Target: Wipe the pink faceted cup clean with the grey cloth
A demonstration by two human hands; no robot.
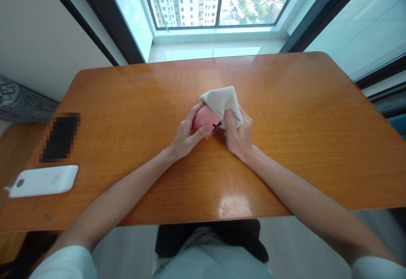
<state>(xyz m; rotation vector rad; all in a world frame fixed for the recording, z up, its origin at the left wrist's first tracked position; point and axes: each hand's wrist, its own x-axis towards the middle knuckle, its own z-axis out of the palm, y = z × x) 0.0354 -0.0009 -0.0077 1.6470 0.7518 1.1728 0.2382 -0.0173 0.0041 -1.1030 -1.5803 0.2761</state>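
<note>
My left hand (187, 136) is closed around a pink rounded object (205, 119), with the fingers over its far side and the thumb along its near edge. A dark notch shows at the object's right end; its exact kind is unclear. My right hand (240, 131) grips a white cloth (224, 101), thumb on top and the other fingers mostly hidden. The cloth lies against the upper right part of the pink object and covers some of it. Both hands meet above the middle of the wooden table (142, 114).
A white flat device (46, 181) with a round dark spot lies near the table's left end. Behind it is a black, pixelated rectangle (61, 137). The window (218, 29) stands beyond the table's far edge, with a patterned grey fabric (25, 101) at the left.
</note>
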